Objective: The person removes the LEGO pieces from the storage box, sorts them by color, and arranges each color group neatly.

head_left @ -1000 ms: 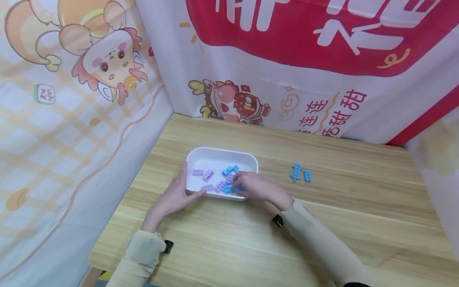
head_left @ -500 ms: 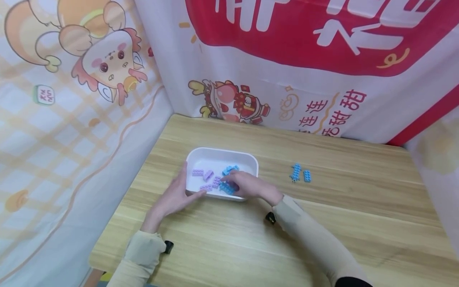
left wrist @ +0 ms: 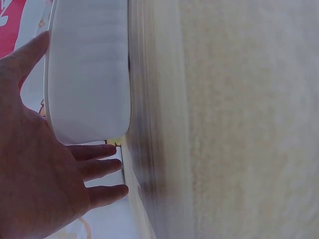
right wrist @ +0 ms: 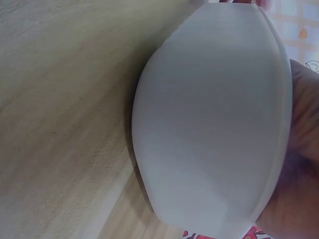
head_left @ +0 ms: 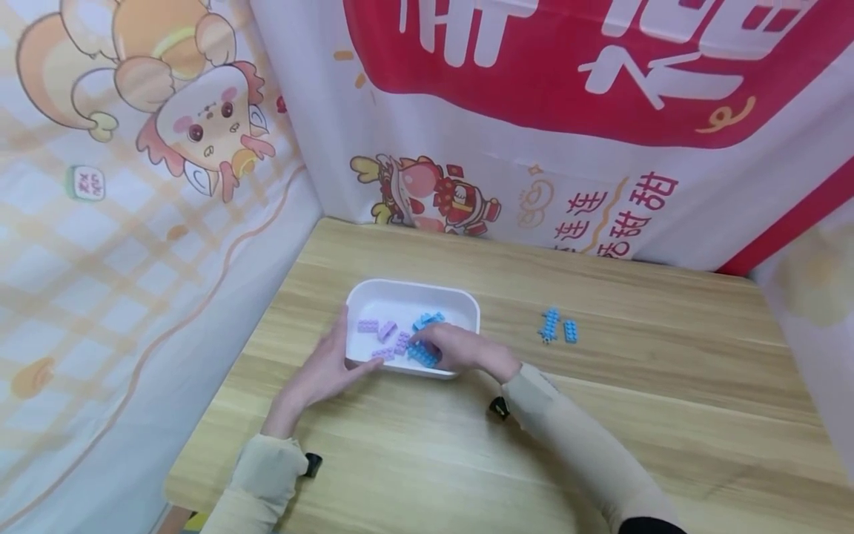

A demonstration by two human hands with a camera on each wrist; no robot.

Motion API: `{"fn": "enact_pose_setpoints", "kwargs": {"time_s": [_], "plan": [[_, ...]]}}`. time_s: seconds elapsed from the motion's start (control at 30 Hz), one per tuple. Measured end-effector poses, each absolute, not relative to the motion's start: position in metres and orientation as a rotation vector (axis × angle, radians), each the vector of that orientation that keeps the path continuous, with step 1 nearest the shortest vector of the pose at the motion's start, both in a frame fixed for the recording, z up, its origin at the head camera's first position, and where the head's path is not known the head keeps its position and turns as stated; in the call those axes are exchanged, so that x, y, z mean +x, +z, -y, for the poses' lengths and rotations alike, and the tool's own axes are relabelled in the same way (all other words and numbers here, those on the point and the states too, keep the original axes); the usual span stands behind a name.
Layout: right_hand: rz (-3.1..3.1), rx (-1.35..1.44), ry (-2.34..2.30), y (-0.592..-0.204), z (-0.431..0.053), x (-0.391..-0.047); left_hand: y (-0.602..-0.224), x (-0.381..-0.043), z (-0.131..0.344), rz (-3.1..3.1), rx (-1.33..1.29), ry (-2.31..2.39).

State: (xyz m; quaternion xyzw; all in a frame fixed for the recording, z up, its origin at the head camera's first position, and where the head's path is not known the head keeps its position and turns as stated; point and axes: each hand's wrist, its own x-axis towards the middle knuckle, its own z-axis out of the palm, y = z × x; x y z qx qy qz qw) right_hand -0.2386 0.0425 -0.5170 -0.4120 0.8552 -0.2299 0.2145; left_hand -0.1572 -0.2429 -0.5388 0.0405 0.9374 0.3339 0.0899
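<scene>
A white plastic tray point(head_left: 414, 283) on the table holds several purple toy bricks point(head_left: 368, 326) on its left and blue toy bricks point(head_left: 422, 354) on its right. My left hand point(head_left: 323, 371) braces the tray's left end, thumb on the near rim. The left wrist view shows its fingers straight and spread against the tray wall point(left wrist: 89, 74). My right hand point(head_left: 460, 348) reaches over the near right rim, its index fingertip at the blue bricks. Its other fingertips are hidden; I cannot tell whether they pinch a brick. The tray wall point(right wrist: 209, 119) blocks them in the right wrist view.
Right of the tray, a blue piece with small side prongs point(head_left: 550, 325) lies beside a single blue brick point(head_left: 570, 331) on the wooden table point(head_left: 427, 452). Printed cloths hang along the back point(head_left: 427, 133) and the left side point(head_left: 133, 297).
My right hand has moved slightly left within the tray, and purple and blue bricks near its fingers have shifted. My left hand stays at the tray's end. The head view has tilted slightly.
</scene>
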Motion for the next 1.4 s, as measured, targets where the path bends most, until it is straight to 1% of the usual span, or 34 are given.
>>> {"fn": "enact_pose_setpoints", "kwargs": {"time_s": [0.33, 0.57, 0.9, 1.13, 1.4], "plan": [[-2.512, -1.155, -0.712, -0.531, -0.043, -0.226, -0.546, -0.143, 0.243, -2.787, 0.11, 1.005], [-2.566, -1.132, -0.853, -0.538, -0.044, -0.224, -0.542, -0.141, 0.243, -2.795, 0.112, 0.996], [-2.575, -1.04, -0.995, -0.533, -0.047, -0.223, -0.539, -0.146, 0.242, -2.799, 0.112, 0.981], [-2.553, -1.032, -1.12, -0.528, -0.053, -0.226, -0.536, -0.148, 0.239, -2.791, 0.105, 0.969], [-2.541, -0.956, -1.263, -0.521, -0.071, -0.226, -0.537, -0.15, 0.238, -2.785, 0.105, 0.991]]}}
